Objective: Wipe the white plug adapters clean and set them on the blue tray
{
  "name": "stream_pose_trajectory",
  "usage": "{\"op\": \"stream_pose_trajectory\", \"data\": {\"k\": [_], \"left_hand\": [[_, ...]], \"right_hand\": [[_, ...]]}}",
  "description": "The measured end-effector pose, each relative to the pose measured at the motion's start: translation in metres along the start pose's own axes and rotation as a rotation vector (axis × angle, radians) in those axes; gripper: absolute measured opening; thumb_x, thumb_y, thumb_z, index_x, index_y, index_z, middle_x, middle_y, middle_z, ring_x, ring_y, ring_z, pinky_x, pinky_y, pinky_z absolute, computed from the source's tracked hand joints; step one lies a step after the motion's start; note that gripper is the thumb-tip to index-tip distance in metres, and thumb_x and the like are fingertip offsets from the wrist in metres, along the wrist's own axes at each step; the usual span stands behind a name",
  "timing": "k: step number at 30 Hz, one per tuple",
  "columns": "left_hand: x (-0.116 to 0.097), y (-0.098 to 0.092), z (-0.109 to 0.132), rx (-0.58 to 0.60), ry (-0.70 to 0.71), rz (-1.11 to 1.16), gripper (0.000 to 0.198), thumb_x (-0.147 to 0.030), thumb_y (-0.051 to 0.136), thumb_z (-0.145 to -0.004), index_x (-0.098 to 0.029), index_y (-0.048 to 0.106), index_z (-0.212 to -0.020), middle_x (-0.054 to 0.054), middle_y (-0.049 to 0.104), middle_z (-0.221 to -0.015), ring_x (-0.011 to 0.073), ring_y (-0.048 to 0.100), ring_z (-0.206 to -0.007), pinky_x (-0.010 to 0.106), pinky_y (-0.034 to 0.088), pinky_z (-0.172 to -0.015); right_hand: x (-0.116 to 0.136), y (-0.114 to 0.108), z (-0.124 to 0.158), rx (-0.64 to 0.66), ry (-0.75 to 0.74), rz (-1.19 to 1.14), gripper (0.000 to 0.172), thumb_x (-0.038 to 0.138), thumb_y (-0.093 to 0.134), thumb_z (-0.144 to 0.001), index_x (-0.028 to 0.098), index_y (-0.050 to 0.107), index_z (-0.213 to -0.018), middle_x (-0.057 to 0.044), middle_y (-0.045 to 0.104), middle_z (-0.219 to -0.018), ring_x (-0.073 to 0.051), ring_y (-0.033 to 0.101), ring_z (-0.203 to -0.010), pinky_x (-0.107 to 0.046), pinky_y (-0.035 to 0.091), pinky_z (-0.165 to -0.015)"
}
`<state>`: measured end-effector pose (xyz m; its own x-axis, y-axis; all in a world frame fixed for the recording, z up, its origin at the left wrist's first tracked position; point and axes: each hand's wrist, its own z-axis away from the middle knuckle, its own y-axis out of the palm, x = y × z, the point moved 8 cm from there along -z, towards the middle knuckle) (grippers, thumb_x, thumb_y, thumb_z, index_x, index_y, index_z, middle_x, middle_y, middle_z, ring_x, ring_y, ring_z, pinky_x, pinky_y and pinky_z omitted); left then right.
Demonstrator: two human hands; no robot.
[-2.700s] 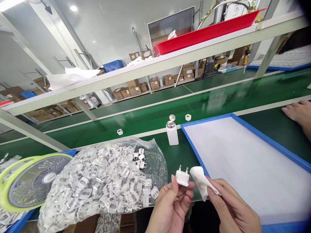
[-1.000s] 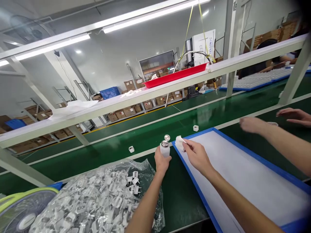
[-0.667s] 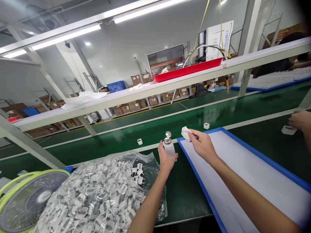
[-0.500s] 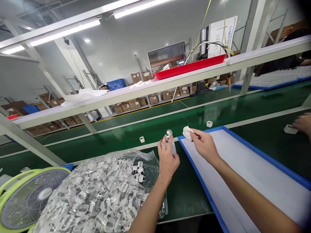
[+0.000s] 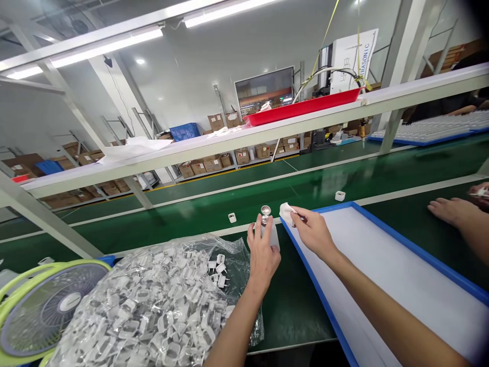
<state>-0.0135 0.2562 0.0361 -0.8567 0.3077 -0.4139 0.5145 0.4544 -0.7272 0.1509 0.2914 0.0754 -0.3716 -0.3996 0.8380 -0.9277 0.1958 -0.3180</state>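
My left hand point(image 5: 263, 255) is closed around a translucent pump dispenser bottle point(image 5: 274, 237). Its shiny metal top point(image 5: 266, 210) sticks up past my fingers. A crumpled white cloth point(image 5: 286, 214) is pinched in my right hand point(image 5: 314, 233), just right of the metal top and apart from it. Below that hand lies the left edge of a blue-rimmed tray point(image 5: 319, 288) with a white lining. Left of my left forearm, a clear plastic bag point(image 5: 153, 300) is full of small white plug housings, with several loose plug housings point(image 5: 219, 267) near its opening.
Two white housings point(image 5: 232, 217) point(image 5: 340, 195) sit on the green belt point(image 5: 183, 214) behind. A green-rimmed fan point(image 5: 57, 306) stands at left. Another person's hand point(image 5: 449, 210) rests at right. Overhead runs a shelf point(image 5: 183, 158) with a red tray point(image 5: 301, 108).
My right hand has brought the cloth left, closer to the metal top. The housings on the belt have shifted right. The other person's hand now lies flat, and the white housing beside it is gone from there.
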Motion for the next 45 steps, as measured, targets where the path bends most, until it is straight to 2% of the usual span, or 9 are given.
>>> {"op": "stream_pose_trajectory", "data": {"k": [5, 11, 23, 32, 36, 41, 45], "left_hand": [[0.001, 0.002, 0.003, 0.051, 0.015, -0.054, 0.097, 0.007, 0.048, -0.068, -0.033, 0.037, -0.156, 0.003, 0.028, -0.168, 0.0367, 0.031, -0.146, 0.057, 0.031, -0.118], [0.002, 0.0, 0.003, 0.074, 0.013, -0.127, 0.098, 0.006, 0.048, -0.068, -0.033, 0.036, -0.156, 0.003, 0.028, -0.168, 0.0395, 0.032, -0.144, 0.06, 0.034, -0.113], [0.002, -0.002, 0.004, 0.09, 0.007, -0.106, 0.101, 0.005, 0.051, -0.066, -0.037, 0.034, -0.156, 0.003, 0.028, -0.168, 0.0395, 0.037, -0.14, 0.06, 0.034, -0.111], [0.001, -0.003, 0.003, 0.101, 0.011, -0.114, 0.102, 0.005, 0.049, -0.066, -0.035, 0.031, -0.157, 0.007, 0.034, -0.164, 0.0407, 0.037, -0.139, 0.061, 0.035, -0.108], [0.002, -0.002, 0.003, 0.098, 0.013, -0.104, 0.103, 0.005, 0.05, -0.065, -0.036, 0.03, -0.158, 0.005, 0.032, -0.165, 0.0387, 0.036, -0.14, 0.059, 0.035, -0.11], [0.003, -0.002, 0.004, 0.08, 0.016, -0.051, 0.104, 0.004, 0.05, -0.063, -0.038, 0.033, -0.156, 0.002, 0.028, -0.168, 0.0405, 0.036, -0.141, 0.062, 0.034, -0.11], [0.004, -0.001, 0.005, 0.065, 0.018, -0.045, 0.103, 0.005, 0.051, -0.062, -0.036, 0.035, -0.155, 0.003, 0.027, -0.168, 0.0402, 0.036, -0.141, 0.062, 0.035, -0.11]], "right_hand": [[0.014, 0.016, -0.009, 0.064, -0.08, 0.04, 0.033, 0.044, 0.057, -0.102, 0.015, 0.066, -0.113, -0.002, 0.068, -0.095, -0.015, 0.067, -0.077, -0.033, 0.057, -0.073], [0.028, 0.032, -0.019, 0.143, -0.264, 0.141, 0.027, 0.038, 0.059, -0.102, 0.017, 0.066, -0.117, -0.007, 0.068, -0.113, -0.02, 0.067, -0.1, -0.042, 0.056, -0.091], [0.028, 0.044, -0.021, 0.2, -0.485, 0.303, 0.026, 0.035, 0.06, -0.102, 0.019, 0.064, -0.122, -0.008, 0.065, -0.123, -0.022, 0.064, -0.109, -0.044, 0.054, -0.095], [0.031, 0.053, -0.017, 0.26, -0.53, 0.359, 0.025, 0.033, 0.059, -0.102, 0.02, 0.064, -0.123, -0.009, 0.064, -0.124, -0.022, 0.063, -0.11, -0.043, 0.055, -0.094], [0.03, 0.054, -0.019, 0.256, -0.52, 0.36, 0.026, 0.034, 0.059, -0.102, 0.02, 0.063, -0.123, -0.009, 0.064, -0.124, -0.022, 0.064, -0.109, -0.043, 0.055, -0.093], [0.032, 0.053, -0.02, 0.235, -0.504, 0.331, 0.025, 0.035, 0.059, -0.102, 0.02, 0.064, -0.122, -0.009, 0.064, -0.123, -0.022, 0.063, -0.11, -0.044, 0.054, -0.095], [0.033, 0.049, -0.022, 0.185, -0.441, 0.271, 0.025, 0.035, 0.059, -0.102, 0.019, 0.065, -0.121, -0.008, 0.064, -0.122, -0.022, 0.063, -0.11, -0.045, 0.053, -0.096]]}}
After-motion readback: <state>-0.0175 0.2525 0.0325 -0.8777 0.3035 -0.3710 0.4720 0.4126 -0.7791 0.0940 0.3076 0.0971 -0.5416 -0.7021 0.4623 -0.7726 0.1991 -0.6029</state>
